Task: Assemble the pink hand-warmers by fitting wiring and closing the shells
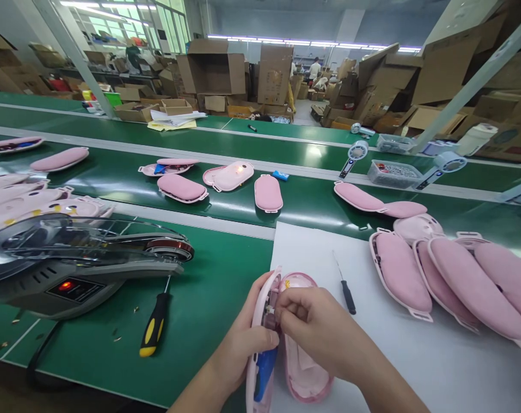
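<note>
My left hand [251,338] is wrapped round one half of an opened pink oval case [251,373], held on edge with its inside facing right. Small parts and a blue battery pack [266,367] show inside it. Pinched fingers of my right hand [305,321] are at the case's inner parts; what they grip is hidden, though something small and whitish shows there. Beside it the other pink shell half [307,378] lies hollow side up on the white sheet [355,373], partly under my right hand. A thin black-handled screwdriver [348,296] lies to the right.
At left stand a grey device with a red light [66,285] and a yellow-black screwdriver [152,327]. Several pink cases [402,275] are heaped at right; more lie along the green belt [226,212]. Handheld fans [443,166] and a screw tub [393,174] stand beyond.
</note>
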`<state>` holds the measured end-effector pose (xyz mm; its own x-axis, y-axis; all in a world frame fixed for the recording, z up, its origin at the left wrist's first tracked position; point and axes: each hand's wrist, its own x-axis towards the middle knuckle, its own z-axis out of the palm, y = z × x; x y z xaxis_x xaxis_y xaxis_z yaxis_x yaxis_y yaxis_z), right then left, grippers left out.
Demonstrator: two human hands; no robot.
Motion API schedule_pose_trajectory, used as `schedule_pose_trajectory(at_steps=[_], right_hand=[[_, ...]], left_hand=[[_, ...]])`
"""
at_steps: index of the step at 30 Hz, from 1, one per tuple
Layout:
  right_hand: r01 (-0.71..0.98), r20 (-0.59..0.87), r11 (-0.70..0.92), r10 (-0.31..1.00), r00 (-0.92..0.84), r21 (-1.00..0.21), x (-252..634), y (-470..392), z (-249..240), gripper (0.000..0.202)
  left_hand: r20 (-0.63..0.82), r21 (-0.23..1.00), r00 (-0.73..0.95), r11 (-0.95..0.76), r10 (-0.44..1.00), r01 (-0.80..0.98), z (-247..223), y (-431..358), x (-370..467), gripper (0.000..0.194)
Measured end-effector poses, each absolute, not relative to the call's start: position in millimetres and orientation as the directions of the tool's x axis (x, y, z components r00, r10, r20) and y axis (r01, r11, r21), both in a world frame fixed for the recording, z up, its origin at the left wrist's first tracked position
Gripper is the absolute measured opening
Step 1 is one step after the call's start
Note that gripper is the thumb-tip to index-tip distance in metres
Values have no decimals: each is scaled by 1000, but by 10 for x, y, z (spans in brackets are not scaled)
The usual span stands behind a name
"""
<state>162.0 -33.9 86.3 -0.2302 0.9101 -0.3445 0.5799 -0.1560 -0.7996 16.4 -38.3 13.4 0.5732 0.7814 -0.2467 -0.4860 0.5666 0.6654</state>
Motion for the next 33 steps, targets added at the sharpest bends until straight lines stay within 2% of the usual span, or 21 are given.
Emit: schedule_pose_trajectory(at_steps=[6, 8, 10, 13, 15, 16, 18, 19, 21, 23, 26, 29, 33], right_hand=[[666, -308, -110, 933, -186, -738, 1570, -367, 877, 24], [664, -300, -97, 933, -198, -742, 1570, -354, 889, 23], [655, -307, -97, 927, -214, -749, 1585, -338, 900, 22], [635, -288, -96, 935, -206, -767, 1635, -370, 872, 17], [651, -195, -105, 978, -68, -752, 1686, -462, 783, 18], [675, -137, -126, 990, 37, -727, 1715, -526, 713, 26], [720, -68, -201, 975, 210, -665, 1777, -668, 540, 42], [717, -84, -241, 965, 247, -654, 1806, -734, 450, 46], [663, -187, -315, 948, 258, -679, 1852, -834, 306, 50], [581, -280, -371, 928, 245, -724, 1873, -887, 249, 55], [502, -259, -382, 918, 300, -776, 1841, -912, 322, 62], [437, -174, -331, 916, 361, -836, 1731, -911, 434, 54], [322, -209, -290, 941, 265, -901, 1572, -871, 439, 47]], left_hand=[[-267, 833, 529, 469, 806, -293, 183, -400, 149, 82], [-269, 856, 539, 455, 798, -246, 180, -386, 145, 81], [-244, 833, 567, 470, 787, -292, 167, -349, 149, 82], [-226, 697, 621, 570, 751, -436, 167, -262, 145, 82], [-282, 630, 598, 614, 751, -475, 188, -207, 104, 75], [-318, 623, 567, 618, 760, -479, 199, -187, 69, 70], [-356, 658, 508, 596, 785, -460, 216, -165, -18, 66], [-350, 689, 499, 579, 793, -436, 220, -162, -59, 67], [-330, 770, 482, 527, 811, -359, 224, -168, -115, 69], [-331, 862, 415, 450, 847, -232, 236, -182, -121, 62], [-312, 947, 262, 320, 913, 10, 275, -205, -58, 50], [-239, 956, 174, 200, 955, 214, 311, -232, 11, 47], [-184, 923, 82, 143, 979, 356, 320, -263, 33, 48]])
